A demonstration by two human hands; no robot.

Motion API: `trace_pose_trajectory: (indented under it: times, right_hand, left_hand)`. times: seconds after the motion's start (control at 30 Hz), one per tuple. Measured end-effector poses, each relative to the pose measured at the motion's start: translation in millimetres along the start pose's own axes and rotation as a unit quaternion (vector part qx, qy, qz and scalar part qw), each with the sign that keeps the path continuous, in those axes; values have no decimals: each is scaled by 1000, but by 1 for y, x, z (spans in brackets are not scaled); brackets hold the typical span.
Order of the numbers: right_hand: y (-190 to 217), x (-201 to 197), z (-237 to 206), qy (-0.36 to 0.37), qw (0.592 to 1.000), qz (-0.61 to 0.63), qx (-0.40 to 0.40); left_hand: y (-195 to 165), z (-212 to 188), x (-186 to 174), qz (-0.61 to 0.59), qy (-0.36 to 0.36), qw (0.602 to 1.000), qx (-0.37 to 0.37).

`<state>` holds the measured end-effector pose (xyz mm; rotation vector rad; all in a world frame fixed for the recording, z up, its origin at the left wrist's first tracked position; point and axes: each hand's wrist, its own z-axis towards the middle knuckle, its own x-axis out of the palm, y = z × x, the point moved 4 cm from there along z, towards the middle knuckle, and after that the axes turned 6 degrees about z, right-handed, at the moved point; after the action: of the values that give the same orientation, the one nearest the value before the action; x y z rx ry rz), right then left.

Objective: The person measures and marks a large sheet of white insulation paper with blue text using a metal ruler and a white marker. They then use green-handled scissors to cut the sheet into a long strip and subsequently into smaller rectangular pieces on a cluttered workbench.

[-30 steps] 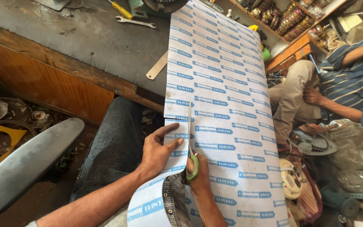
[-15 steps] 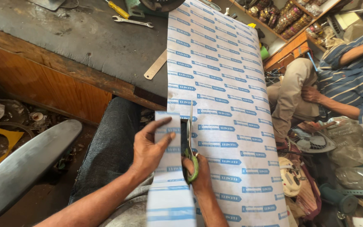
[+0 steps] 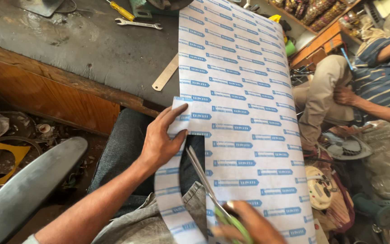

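A long white sheet (image 3: 244, 104) printed with rows of blue labels runs from the workbench down over my lap. My left hand (image 3: 161, 138) grips a narrow strip (image 3: 177, 122) cut free along the sheet's left edge and pulls it aside, opening a gap. My right hand (image 3: 249, 226) at the bottom holds green-handled scissors (image 3: 204, 180), whose blades lie slightly apart in the slit, pointing up the sheet.
A grey workbench (image 3: 82, 49) carries a metal ruler (image 3: 165, 73), a spanner (image 3: 138, 24) and a yellow screwdriver (image 3: 122, 10). Another person (image 3: 362, 90) in a striped shirt sits at right. A small fan (image 3: 344, 147) and clutter lie below; a curved grey panel (image 3: 28, 185) is at left.
The cut has lengthened up the sheet. My left hand has pulled the cut strip leftward, widening the gap. The scissors and my right hand have dropped lower in view.
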<state>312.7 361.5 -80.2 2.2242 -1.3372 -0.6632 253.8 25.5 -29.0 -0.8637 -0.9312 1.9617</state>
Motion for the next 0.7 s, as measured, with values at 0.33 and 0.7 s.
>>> trace_pose_trajectory:
  times: [0.33,0.7]
  right_hand:
    - [160,90,-51,-139,873,-396,-249]
    - [162,94,-30,-442,563,-472,-515]
  left_hand:
    - [-37,-20,6,-157,53,976,-145]
    - [28,33,-107,-109,-237,963,-60]
